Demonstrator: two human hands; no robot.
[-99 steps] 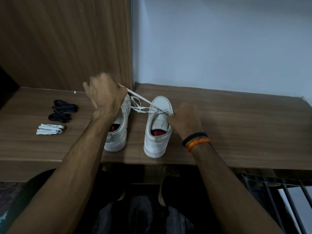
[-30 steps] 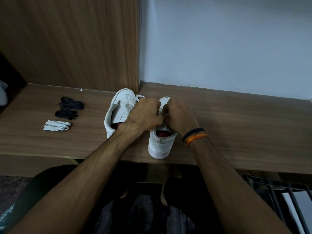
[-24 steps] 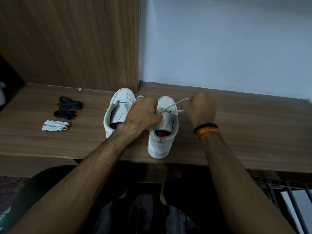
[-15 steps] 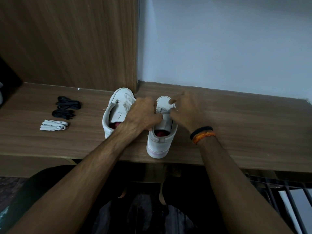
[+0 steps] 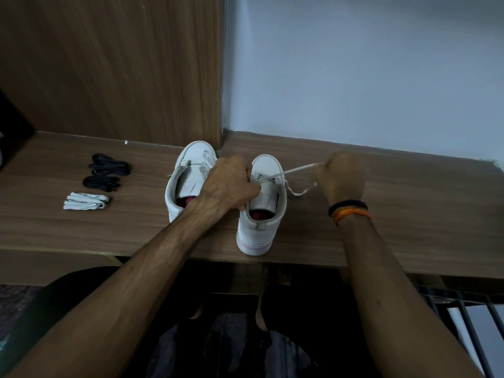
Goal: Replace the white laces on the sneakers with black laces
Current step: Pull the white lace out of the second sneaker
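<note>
- Pulling a white lace [image 5: 297, 170] out to the right, the right hand [image 5: 342, 177] is closed in a fist around the strand; its fingertips face away, so the exact pinch cannot be told.
- The left hand [image 5: 231, 186] clamps the near side of the right sneaker [image 5: 263, 203], fingers curled and pressed together over its collar and tongue, steadying it.
- This sneaker stands on the wooden shelf [image 5: 409, 214], heel at the front edge; the left sneaker [image 5: 191, 173] sits just beside it, partly behind the left hand.
- Two black laces [image 5: 107, 171], bundled, lie well to the left, with a folded white lace bundle [image 5: 86, 201] nearer the front edge.
- The lace looks light, flat and limp: it probably slides through the eyelets under a steady pull but snags if yanked sideways.
- Best hold seems close to the eyelet, pinching the strand, with the shoe braced; the sneaker itself is light and would otherwise drag along.
</note>
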